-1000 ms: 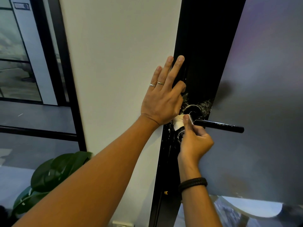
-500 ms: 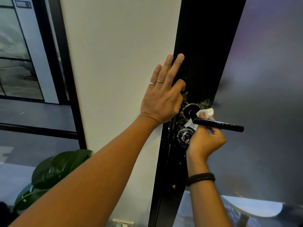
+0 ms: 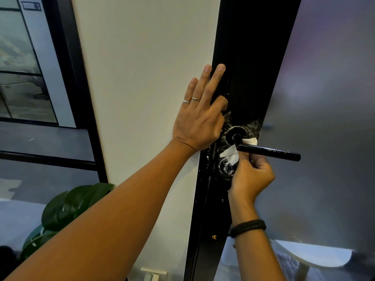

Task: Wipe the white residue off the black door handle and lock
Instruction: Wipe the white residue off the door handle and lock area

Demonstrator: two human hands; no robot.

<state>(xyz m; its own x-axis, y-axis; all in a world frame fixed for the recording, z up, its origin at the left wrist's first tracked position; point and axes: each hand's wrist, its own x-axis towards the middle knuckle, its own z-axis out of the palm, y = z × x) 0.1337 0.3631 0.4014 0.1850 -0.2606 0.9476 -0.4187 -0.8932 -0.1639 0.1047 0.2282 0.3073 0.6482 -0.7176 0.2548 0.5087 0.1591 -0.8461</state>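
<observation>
Centrally, black door frame [image 3: 249,57] between white wall [image 3: 146,78] and frosted glass [image 3: 324,118]. Handle [image 3: 267,152]: black lever, horizontal, pointing right from a round rose [image 3: 236,134]. Lock [image 3: 226,169]: round, just below the rose, smeared white. White residue [image 3: 253,125] speckles the frame around both. Left hand [image 3: 199,122]: flat, fingers straight, pressed on the wall edge, two rings. Right hand [image 3: 251,177]: under the lever, fingers curled, pinching a white tissue [image 3: 229,156] against the frame between rose and lock; black wristband [image 3: 248,228]. Plant [image 3: 67,207] lower left.
</observation>
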